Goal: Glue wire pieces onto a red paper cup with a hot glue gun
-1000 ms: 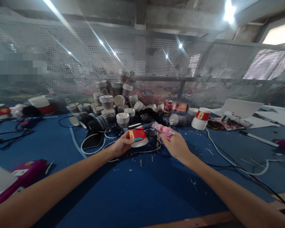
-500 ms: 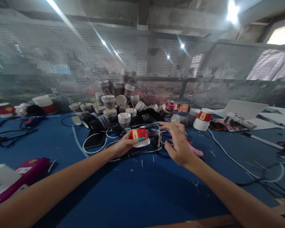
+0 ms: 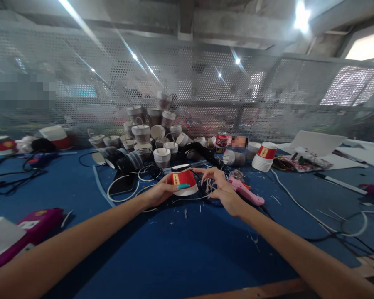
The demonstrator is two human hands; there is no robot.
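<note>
My left hand (image 3: 162, 187) grips a red and white paper cup (image 3: 187, 179) from its left side, wide end down. A black band rings the cup's narrow upper end. At the thumb's tip a narrow teal shape lies against the cup. Just right of the cup, my right hand (image 3: 221, 189) is open, fingers apart and pointing toward it, holding nothing. Beside that hand a pink glue gun (image 3: 247, 194) lies on the blue table (image 3: 174, 249). Tangled pale strands (image 3: 208, 186) show between the cup and my right hand.
Behind my hands stands a pile of grey-white cups (image 3: 141, 133) with thin handles. A red soda can (image 3: 221, 141) and a stack of paper cups (image 3: 264, 156) are further right. A dark phone (image 3: 123, 184), a white cable (image 3: 286, 195) and a purple box (image 3: 40, 224) lie around.
The pink glue gun has left my right hand and now lies on the table. My right hand has opened and come toward the cup, which my left hand has kept and tilted.
</note>
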